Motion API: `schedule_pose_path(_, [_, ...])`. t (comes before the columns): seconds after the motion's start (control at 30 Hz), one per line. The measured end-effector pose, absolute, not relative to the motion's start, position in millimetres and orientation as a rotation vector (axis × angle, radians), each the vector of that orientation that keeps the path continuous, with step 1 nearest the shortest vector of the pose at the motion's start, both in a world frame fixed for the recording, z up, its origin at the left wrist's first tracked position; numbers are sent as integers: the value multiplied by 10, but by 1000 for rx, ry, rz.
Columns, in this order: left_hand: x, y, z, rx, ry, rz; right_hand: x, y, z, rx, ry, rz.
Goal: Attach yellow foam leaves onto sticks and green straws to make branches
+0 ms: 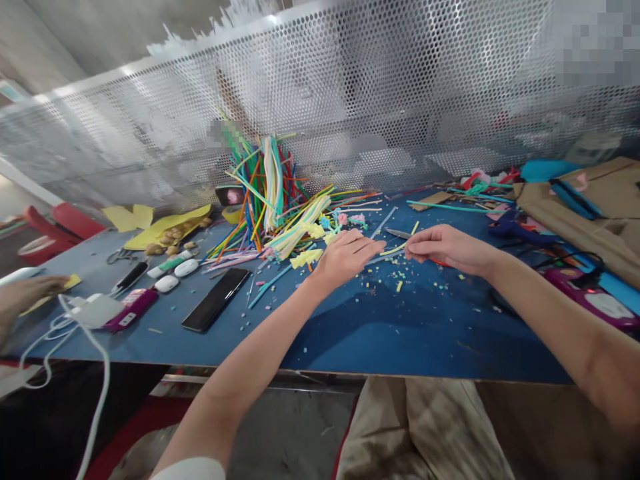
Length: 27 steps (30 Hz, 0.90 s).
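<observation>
1. Head view, centre of frame: the left hand point(347, 255) lies palm-down on the blue tabletop point(380, 327), fingers curled over one end of a thin yellow plastic strip point(395, 249), apparently pinning it flat.
2. Just right of it, the right hand point(443, 247) pinches the strip's other end between thumb and fingertips, closed on it; the two hands nearly meet. The strip looks stretched between them, likely to keep it straight.
3. Small metal scissors point(399, 233) lie on the tabletop just behind the strip, blades towards the left of the frame, close at hand but touched by neither hand.
4. Tiny coloured offcuts point(395, 277) are scattered under and in front of both hands.
5. Upper centre: a tall bundle of multicoloured plastic strips point(267, 193) leans against the perforated metal screen point(380, 100), which seems to prop it up.
6. Lower left: a black smartphone point(216, 299) lies flat, with white earbud cases point(176, 275) and a white charger block point(97, 310) with cable beside it.
7. Far left edge: another person's hand point(25, 293) rests on the tabletop.
</observation>
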<state>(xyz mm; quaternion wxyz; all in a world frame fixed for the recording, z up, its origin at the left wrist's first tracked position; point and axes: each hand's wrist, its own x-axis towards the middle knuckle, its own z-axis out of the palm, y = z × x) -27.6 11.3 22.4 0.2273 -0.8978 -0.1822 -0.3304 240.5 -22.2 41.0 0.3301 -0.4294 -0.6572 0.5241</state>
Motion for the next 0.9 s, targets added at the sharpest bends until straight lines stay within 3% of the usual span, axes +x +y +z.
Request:
schedule_pose_path(0.27, [-227,95,238,-2506,-541,-901,2300,-267,386,-1199,-1827,1028])
schedule_pose_path(0.57, [-206,186,177,-2530,-640,-927,2212,-307,279,-1144,-2092,196])
schedule_pose_path(0.8, [-179,119,218,-2524,-588,-957,2228,-252,234,-1118,-2153,112])
schedule_pose_path(0.9, [-182,40,246,-2533,-496,-1030,2218,-234,197,-1260,-1940,250])
